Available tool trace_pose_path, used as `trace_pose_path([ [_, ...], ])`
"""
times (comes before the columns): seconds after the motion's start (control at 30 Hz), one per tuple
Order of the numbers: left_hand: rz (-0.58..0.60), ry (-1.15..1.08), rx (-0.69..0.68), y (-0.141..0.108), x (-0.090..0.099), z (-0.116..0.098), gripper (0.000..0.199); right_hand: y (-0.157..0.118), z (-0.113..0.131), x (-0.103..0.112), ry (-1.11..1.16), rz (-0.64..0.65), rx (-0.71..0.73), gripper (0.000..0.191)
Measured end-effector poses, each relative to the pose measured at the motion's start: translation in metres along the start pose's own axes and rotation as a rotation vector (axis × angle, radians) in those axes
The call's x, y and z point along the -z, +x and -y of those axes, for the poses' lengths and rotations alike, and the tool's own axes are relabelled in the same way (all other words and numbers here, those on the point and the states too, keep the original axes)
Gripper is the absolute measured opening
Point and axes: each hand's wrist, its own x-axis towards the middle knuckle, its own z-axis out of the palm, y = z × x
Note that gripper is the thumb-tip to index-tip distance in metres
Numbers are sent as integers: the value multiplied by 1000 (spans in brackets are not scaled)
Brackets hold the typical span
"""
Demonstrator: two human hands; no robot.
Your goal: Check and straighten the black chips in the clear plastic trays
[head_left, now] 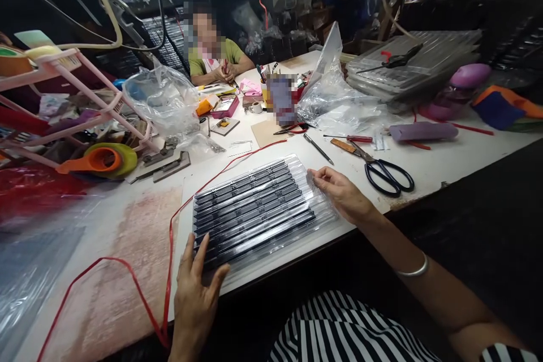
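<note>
In front of me on the white table lies a clear plastic tray holding several long dark ribbed strips side by side. My right hand pinches the tray's clear plastic edge at its far right corner, thumb against fingers. At the near left end of the strips is my left hand, its fingers spread and the fingertips at the strips' ends. Whether those fingertips press on the strips or only rest beside them, I cannot tell.
Scissors, a screwdriver and a pen lie beyond my right hand. Red ribbon runs along the tray's left. A pink rack stands left, clear bags behind. A person sits across the table.
</note>
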Motion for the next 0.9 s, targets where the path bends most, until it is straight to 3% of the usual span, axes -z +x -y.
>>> trace_pose_path([
  [0.1,78,83,-116,-1,3,1,77,-1,29,0,297,148,-105,26],
  [0.17,112,131,-135,0,3,3,84,1,34,3,323,195,-91,23],
  [0.3,93,163,-105,-1,0,5,83,10,10,7,50,-63,25,23],
  [0.43,80,144,-90,-1,-1,2,83,15,-1,8,17,27,-79,27],
  [0.57,109,112,-28,0,3,-1,84,16,33,17,169,117,-118,23],
  [0.7,32,-68,72,0,7,3,74,17,57,33,312,122,45,27],
  [0.8,-45,-220,140,-2,9,9,75,17,46,33,167,257,116,28],
  [0.9,-66,-252,183,-3,10,11,81,17,25,16,-262,441,197,18],
])
